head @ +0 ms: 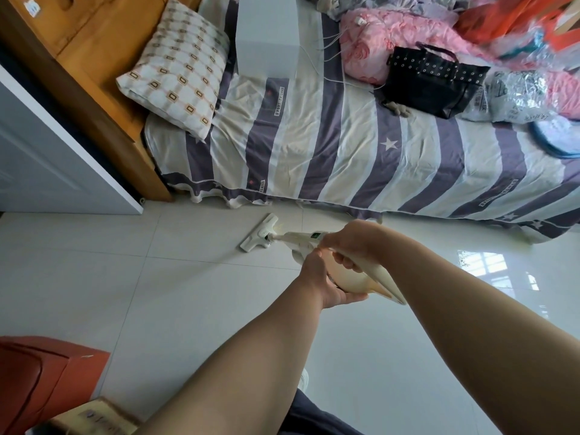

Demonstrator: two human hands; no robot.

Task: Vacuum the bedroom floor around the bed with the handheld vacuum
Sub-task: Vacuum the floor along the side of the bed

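Vacuum [303, 239] gripped in both hands beside the bed [345, 152].
Right hand [354, 241] fingers clamp its handle, left hand [324, 282] fingers cup its body; floor head [260, 232] flat on tiled floor [188, 293].

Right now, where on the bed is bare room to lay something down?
The striped sheet is bare between the pillow and the black handbag, in front of the white box, down to its near edge. Past the handbag it is crowded: pink blanket, plastic bags.
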